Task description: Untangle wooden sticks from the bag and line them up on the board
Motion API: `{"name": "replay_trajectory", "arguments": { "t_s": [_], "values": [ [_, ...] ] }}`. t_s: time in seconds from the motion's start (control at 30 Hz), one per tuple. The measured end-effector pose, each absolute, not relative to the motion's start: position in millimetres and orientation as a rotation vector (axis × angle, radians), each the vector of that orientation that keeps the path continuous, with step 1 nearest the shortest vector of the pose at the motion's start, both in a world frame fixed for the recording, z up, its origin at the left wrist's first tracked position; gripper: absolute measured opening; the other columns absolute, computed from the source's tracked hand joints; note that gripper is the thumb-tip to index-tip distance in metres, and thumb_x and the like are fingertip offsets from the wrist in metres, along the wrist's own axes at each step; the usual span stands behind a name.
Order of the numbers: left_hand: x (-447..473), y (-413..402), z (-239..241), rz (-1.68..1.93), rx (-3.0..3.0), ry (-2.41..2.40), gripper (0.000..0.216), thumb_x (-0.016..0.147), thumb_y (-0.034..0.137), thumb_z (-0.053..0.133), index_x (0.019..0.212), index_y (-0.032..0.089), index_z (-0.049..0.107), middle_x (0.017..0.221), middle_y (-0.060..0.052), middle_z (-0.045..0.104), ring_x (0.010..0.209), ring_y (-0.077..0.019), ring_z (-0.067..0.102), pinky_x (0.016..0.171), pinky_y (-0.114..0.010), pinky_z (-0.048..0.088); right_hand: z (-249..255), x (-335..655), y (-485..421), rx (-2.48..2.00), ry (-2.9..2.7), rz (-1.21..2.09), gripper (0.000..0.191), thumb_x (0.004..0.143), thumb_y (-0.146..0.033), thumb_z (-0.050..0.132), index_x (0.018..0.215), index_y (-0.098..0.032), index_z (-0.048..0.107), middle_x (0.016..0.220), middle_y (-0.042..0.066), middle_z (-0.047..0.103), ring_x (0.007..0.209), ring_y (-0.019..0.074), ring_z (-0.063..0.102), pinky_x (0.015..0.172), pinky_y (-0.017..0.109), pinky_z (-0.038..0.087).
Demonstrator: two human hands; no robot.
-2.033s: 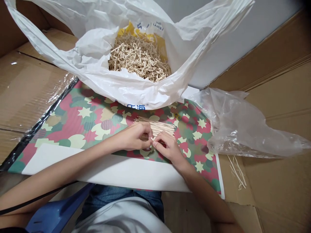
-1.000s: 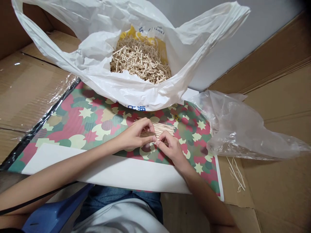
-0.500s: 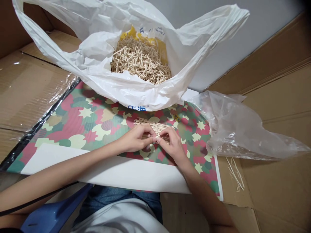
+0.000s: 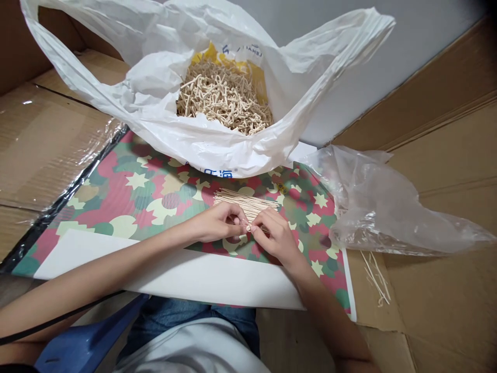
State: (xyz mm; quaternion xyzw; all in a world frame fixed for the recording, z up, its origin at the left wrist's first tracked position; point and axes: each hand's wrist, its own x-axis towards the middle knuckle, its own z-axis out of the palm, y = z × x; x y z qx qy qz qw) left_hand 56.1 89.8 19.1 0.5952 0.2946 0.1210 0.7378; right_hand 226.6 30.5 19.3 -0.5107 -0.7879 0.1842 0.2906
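Note:
Between my fingertips is a small pale knotted strip (image 4: pixel 249 228), looped into a tight curl. My left hand (image 4: pixel 222 221) pinches it from the left with thumb and forefinger. From the right, my right hand (image 4: pixel 276 235) closes on it too, its fingers bent and the tips almost meeting those of the left. Just beyond both hands lies a flat bundle of thin pale sticks (image 4: pixel 250 201), partly hidden behind my fingers. Behind that, a white plastic bag (image 4: pixel 155 111) stands open, holding a heap of short, bent pale pieces (image 4: pixel 225 98).
Under my hands is a camouflage-patterned sheet (image 4: pixel 128 207) with a white strip (image 4: pixel 217 269) along its near edge. A clear plastic bag (image 4: pixel 380 202) lies at the right. Several loose pale strands (image 4: pixel 376 280) rest on cardboard (image 4: pixel 438 290). A blue seat (image 4: pixel 89 336) shows at lower left.
My right hand has turned slightly and its fingers have curled in more. The pale strip now shows as a small tight curl between my fingertips.

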Motion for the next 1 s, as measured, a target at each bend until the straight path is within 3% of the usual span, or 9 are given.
{"name": "replay_trajectory", "arguments": {
  "t_s": [0.23,0.53,0.73,1.0],
  "values": [
    [52.9,88.3,21.0,0.359,1.724,0.729,0.013,0.07,0.023,0.057,0.076,0.013,0.055,0.074,-0.003,0.059,0.063,-0.0132,0.058,0.054,-0.021,0.043,18.5,226.7,28.3,-1.506,-1.978,0.636,0.015,0.079,-0.016,0.047,0.064,-0.02,0.045,0.064,0.0,0.051,0.066,0.0136,0.047,0.061,0.025,0.036],
    [54.7,88.6,15.8,0.313,1.49,0.61,0.015,0.077,0.028,0.052,0.081,0.013,0.051,0.063,0.0,0.054,0.058,-0.0121,0.057,0.053,-0.022,0.044,21.9,226.4,30.8,-1.576,-1.774,0.895,0.014,0.076,-0.019,0.048,0.062,-0.019,0.045,0.058,-0.004,0.047,0.054,0.0098,0.043,0.05,0.022,0.032],
    [55.0,87.3,21.5,0.458,1.741,0.726,0.009,0.072,0.021,0.055,0.073,0.012,0.058,0.076,-0.002,0.051,0.062,-0.0095,0.053,0.054,-0.019,0.044,22.1,224.5,30.4,-1.601,-1.701,0.981,0.014,0.076,-0.02,0.048,0.062,-0.019,0.044,0.056,-0.005,0.045,0.051,0.0087,0.04,0.048,0.021,0.031],
    [54.7,87.6,18.2,0.459,1.651,0.68,0.012,0.075,0.023,0.055,0.075,0.012,0.058,0.077,0.0,0.046,0.059,-0.0075,0.053,0.052,-0.018,0.044,22.4,224.1,29.1,-1.612,-1.634,1.035,0.014,0.076,-0.021,0.049,0.063,-0.019,0.045,0.056,-0.005,0.048,0.05,0.0087,0.041,0.049,0.022,0.031]
  ]
}}
